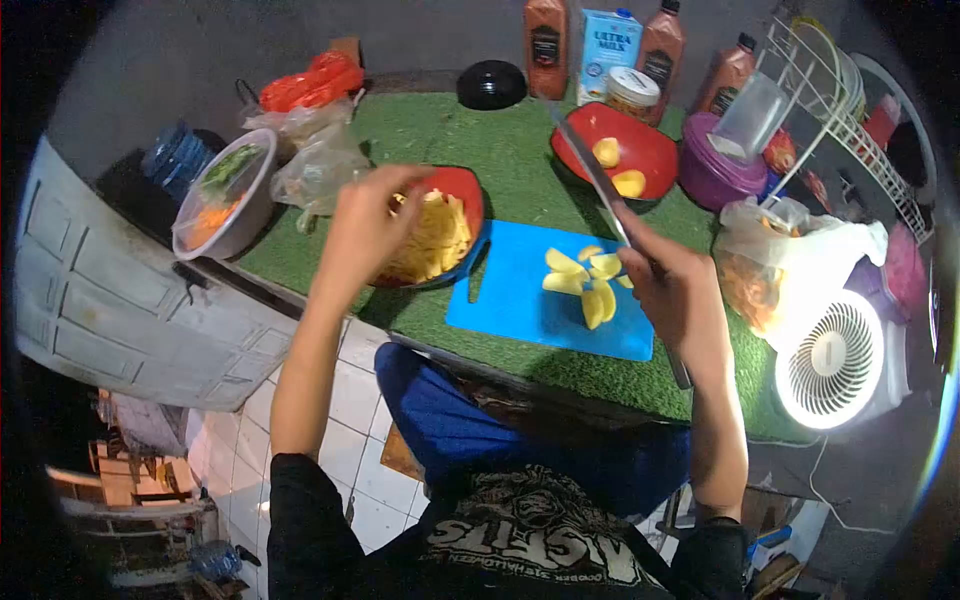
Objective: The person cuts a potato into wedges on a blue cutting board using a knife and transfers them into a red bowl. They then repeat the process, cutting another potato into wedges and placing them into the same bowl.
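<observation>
My right hand (672, 275) is wrapped round the handle of a long knife (592, 165), its blade pointing up and left over the cutting board. Several pale yellow wedges (597, 300) lie on the blue cutting board (520, 310), below and left of that hand. My left hand (377, 215) hovers over the left edge of a red bowl (465, 185) full of yellow cut pieces (440, 235). Its fingers are bent, and whether they hold anything is hidden. Another red bowl (653, 150) behind the board holds yellow pieces (628, 183).
At the left stands a white tub (262, 185) of vegetables beside plastic bags (318, 170). Bottles (546, 50), a milk carton (607, 50) and a black bowl (491, 84) line the back. On the right are a purple container (715, 170), a dish rack (870, 150) and a white fan (828, 360).
</observation>
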Demonstrator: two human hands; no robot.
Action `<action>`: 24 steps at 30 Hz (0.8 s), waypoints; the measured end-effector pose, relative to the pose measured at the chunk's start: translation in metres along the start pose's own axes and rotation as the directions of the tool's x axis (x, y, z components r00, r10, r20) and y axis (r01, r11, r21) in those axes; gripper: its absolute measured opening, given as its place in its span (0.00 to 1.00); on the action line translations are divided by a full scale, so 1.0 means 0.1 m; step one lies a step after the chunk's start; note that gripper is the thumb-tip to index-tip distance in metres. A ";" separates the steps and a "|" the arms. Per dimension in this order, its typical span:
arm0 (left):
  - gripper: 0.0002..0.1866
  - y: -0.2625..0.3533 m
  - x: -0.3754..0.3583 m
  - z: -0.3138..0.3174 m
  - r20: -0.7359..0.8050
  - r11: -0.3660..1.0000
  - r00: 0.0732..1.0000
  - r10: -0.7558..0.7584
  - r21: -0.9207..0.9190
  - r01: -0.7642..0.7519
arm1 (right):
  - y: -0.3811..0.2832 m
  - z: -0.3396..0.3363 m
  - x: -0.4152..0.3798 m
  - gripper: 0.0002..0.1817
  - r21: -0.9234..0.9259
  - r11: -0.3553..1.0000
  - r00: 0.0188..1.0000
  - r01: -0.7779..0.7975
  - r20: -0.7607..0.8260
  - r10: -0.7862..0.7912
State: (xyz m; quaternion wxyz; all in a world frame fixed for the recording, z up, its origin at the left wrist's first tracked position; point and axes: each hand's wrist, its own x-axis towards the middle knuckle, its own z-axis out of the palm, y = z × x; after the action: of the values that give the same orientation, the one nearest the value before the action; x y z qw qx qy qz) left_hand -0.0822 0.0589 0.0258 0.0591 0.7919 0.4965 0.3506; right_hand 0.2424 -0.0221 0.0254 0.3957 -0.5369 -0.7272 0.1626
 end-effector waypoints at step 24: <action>0.29 0.58 -0.51 0.65 0.402 0.967 0.891 0.213 0.042 -0.251 | 0.08 -0.07 -0.67 0.39 0.060 0.984 0.977 -0.170 0.138 0.160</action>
State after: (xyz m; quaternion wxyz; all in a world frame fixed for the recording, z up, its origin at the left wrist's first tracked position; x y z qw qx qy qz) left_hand -0.0127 0.0041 -0.0226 0.0787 0.9016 0.3920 0.1654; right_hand 0.2605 -0.0811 -0.0020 0.3506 -0.5690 -0.6984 0.2560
